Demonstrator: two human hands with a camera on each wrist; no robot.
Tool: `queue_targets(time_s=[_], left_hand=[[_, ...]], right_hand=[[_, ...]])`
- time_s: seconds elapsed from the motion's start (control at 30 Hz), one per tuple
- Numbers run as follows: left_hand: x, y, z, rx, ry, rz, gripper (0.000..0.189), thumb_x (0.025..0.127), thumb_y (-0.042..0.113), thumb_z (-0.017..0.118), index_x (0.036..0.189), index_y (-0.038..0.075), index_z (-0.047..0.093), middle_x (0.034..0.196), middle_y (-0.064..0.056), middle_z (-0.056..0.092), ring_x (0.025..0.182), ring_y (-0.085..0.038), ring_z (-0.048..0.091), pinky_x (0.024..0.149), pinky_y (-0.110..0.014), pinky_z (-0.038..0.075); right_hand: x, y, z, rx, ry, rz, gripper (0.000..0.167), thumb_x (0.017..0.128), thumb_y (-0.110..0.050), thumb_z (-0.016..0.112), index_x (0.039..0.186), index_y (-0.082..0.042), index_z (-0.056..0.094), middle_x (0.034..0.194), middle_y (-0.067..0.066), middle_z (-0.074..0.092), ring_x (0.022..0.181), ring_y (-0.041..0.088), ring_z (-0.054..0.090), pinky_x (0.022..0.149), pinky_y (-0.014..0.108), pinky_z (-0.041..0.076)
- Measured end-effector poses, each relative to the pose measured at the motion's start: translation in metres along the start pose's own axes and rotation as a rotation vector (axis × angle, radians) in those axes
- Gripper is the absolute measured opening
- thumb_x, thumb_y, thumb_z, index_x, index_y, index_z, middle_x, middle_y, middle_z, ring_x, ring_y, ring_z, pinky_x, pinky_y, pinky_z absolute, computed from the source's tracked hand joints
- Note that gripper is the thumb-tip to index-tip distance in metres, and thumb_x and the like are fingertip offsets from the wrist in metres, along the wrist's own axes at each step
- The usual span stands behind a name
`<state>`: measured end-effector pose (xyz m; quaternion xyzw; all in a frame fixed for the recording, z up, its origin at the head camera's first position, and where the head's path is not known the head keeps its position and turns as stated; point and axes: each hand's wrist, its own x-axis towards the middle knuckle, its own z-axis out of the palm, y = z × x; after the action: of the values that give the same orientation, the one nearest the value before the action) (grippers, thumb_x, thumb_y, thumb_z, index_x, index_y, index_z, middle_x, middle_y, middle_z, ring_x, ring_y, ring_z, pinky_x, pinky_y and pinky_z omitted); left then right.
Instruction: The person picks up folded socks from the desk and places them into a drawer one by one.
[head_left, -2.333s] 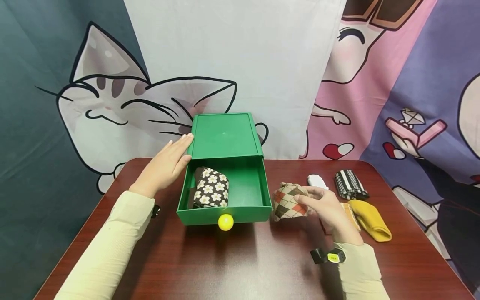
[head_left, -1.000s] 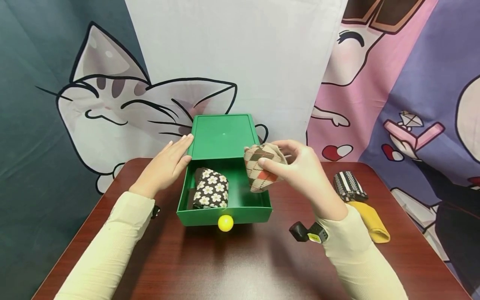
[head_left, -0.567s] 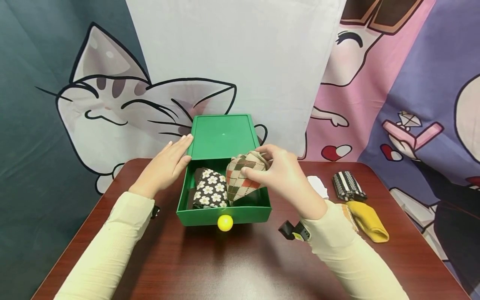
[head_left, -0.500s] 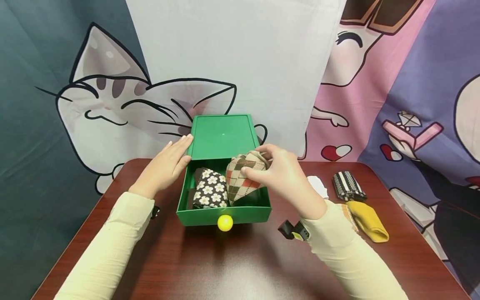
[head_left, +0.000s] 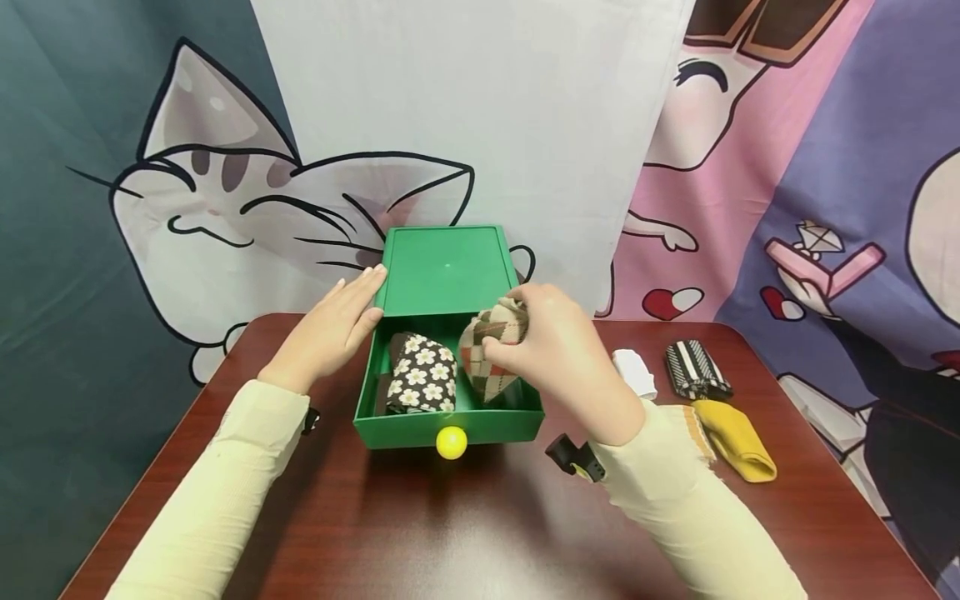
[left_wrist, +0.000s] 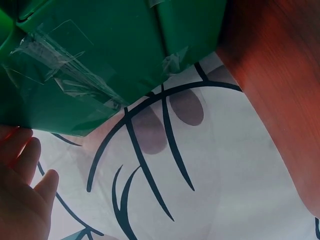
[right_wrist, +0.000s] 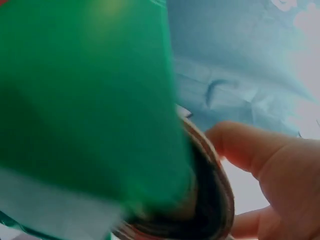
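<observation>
My right hand (head_left: 562,358) pinches a rolled argyle sock (head_left: 483,342) inside the right half of a green pulled-out drawer (head_left: 491,427). To its left in the drawer lies a rolled black sock with white flowers (head_left: 423,375). My left hand (head_left: 326,337), fingers straight, rests against the left side of the green box (head_left: 447,271). In the left wrist view, the fingertips of my left hand (left_wrist: 25,190) meet the taped box wall (left_wrist: 115,50). The right wrist view shows the argyle sock's curved edge (right_wrist: 226,195) beside my thumb, partly behind the blurred drawer wall.
A yellow ball knob (head_left: 452,442) sticks out from the drawer front. Right of my right hand lie a white bundle (head_left: 633,372), a black-and-white striped roll (head_left: 697,369) and a folded yellow sock (head_left: 735,440). An orange-edged item (head_left: 699,429) is partly behind my sleeve. A printed curtain hangs behind.
My right hand has carried the argyle sock left from the table into the drawer. Over the last half second the sock has shifted slightly right there. My left hand stays in place.
</observation>
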<state>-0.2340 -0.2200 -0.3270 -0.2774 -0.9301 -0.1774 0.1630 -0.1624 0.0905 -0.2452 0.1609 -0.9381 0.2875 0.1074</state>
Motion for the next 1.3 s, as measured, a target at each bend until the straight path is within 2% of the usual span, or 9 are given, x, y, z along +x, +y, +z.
queue_targets(time_s=[0.2,0.43,0.57,0.7,0.87,1.0,1.17,1.3], left_hand=[[0.001,-0.001,0.002,-0.006,-0.016,0.001,0.065,0.111,0.045,0.030,0.160,0.002,0.027,0.164,-0.014,0.030,0.153,-0.031,0.024,0.125,-0.052,0.013],[0.000,-0.003,0.002,0.000,-0.003,-0.004,0.063,0.111,0.043,0.031,0.160,0.003,0.027,0.164,-0.014,0.030,0.153,-0.030,0.024,0.126,-0.047,0.011],[0.000,-0.003,0.002,0.002,-0.004,-0.003,0.063,0.111,0.043,0.032,0.160,0.002,0.027,0.164,-0.014,0.030,0.152,-0.031,0.025,0.126,-0.048,0.013],[0.001,-0.002,0.002,-0.004,-0.007,-0.003,0.063,0.111,0.043,0.032,0.159,0.002,0.028,0.164,-0.014,0.030,0.152,-0.031,0.025,0.125,-0.051,0.014],[0.000,-0.001,0.001,-0.008,-0.003,-0.004,0.063,0.111,0.043,0.032,0.159,0.002,0.028,0.164,-0.014,0.031,0.152,-0.031,0.025,0.126,-0.049,0.013],[0.001,-0.001,0.001,-0.008,-0.001,-0.005,0.063,0.111,0.043,0.033,0.159,0.002,0.028,0.164,-0.014,0.031,0.152,-0.031,0.025,0.126,-0.049,0.013],[0.001,-0.001,0.001,-0.009,-0.006,-0.005,0.063,0.111,0.042,0.033,0.160,0.002,0.028,0.164,-0.014,0.031,0.152,-0.031,0.025,0.126,-0.050,0.013],[0.000,-0.002,0.001,-0.008,-0.007,-0.004,0.063,0.111,0.043,0.033,0.160,0.003,0.027,0.164,-0.013,0.030,0.152,-0.031,0.025,0.126,-0.050,0.013]], right_hand=[[0.005,-0.003,0.014,-0.033,-0.111,-0.002,0.052,0.082,-0.026,0.076,0.127,-0.004,0.062,0.097,0.009,0.064,0.084,0.023,0.057,0.065,0.033,0.048],[0.005,-0.004,0.020,-0.039,-0.184,-0.020,0.042,0.087,-0.029,0.074,0.119,-0.002,0.066,0.093,0.008,0.062,0.085,0.022,0.056,0.067,0.033,0.048],[0.003,-0.002,0.019,-0.075,-0.143,-0.054,0.036,0.089,-0.025,0.075,0.116,-0.002,0.069,0.098,0.009,0.070,0.089,0.024,0.063,0.074,0.037,0.055],[0.001,0.004,0.015,-0.038,-0.089,-0.067,0.029,0.092,-0.020,0.073,0.115,-0.003,0.072,0.106,0.010,0.074,0.094,0.024,0.069,0.083,0.041,0.058],[-0.004,0.015,0.008,0.057,-0.028,-0.060,0.021,0.094,-0.016,0.070,0.111,-0.004,0.073,0.102,0.006,0.075,0.086,0.020,0.068,0.079,0.039,0.057],[-0.011,0.024,0.002,0.148,0.058,-0.067,0.015,0.094,-0.014,0.068,0.106,-0.007,0.074,0.095,0.003,0.075,0.082,0.017,0.068,0.077,0.039,0.057],[-0.027,0.030,0.000,0.260,0.147,-0.071,0.009,0.094,-0.014,0.070,0.100,-0.013,0.076,0.089,-0.003,0.074,0.073,0.013,0.066,0.070,0.034,0.057],[-0.043,0.029,-0.001,0.350,0.166,-0.088,0.009,0.094,-0.011,0.071,0.101,-0.012,0.076,0.090,-0.005,0.073,0.071,0.011,0.064,0.066,0.027,0.055]])
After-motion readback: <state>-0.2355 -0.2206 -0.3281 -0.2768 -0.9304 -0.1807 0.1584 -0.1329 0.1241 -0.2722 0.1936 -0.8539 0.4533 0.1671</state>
